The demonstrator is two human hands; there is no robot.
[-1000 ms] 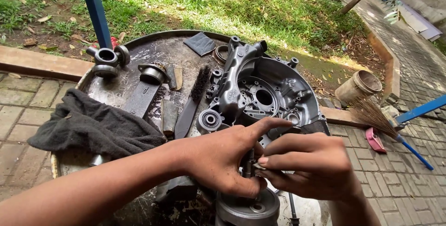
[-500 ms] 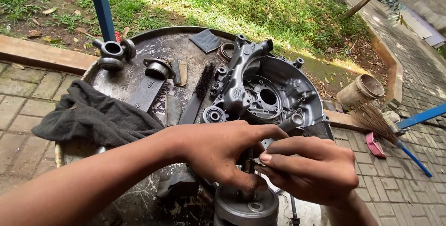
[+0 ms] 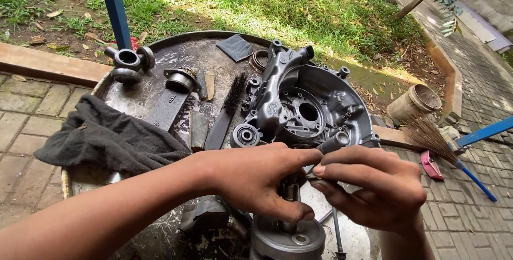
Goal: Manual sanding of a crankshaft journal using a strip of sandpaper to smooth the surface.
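Left hand (image 3: 256,182) was curled around a short metal shaft (image 3: 290,191), thumb underneath, fingers wrapped over the top. Right hand (image 3: 382,188) came in from the other side, fingertips pinched on a small part at the shaft's top end; the part itself was too hidden to tell what it was. Both hands touched at the fingertips.

Shaft stood upright out of a round grey metal hub (image 3: 287,238) at the near edge of the work surface, directly under the hands. A thin steel rod (image 3: 336,228) lay just beside the hub, under the right hand.

Just behind the hands sat a grey cast engine case half (image 3: 310,105), open side up, bearing bore in the middle. Left of it: a black wire brush (image 3: 227,110), a flat dark metal bar (image 3: 168,107), a couple of bearing housings (image 3: 125,62). A dark rag (image 3: 107,137) was draped over the left rim of the round metal drum top (image 3: 208,41).

Off to the right on the paving: a straw broom (image 3: 427,137) with a blue handle, and a small tan bucket (image 3: 414,102).
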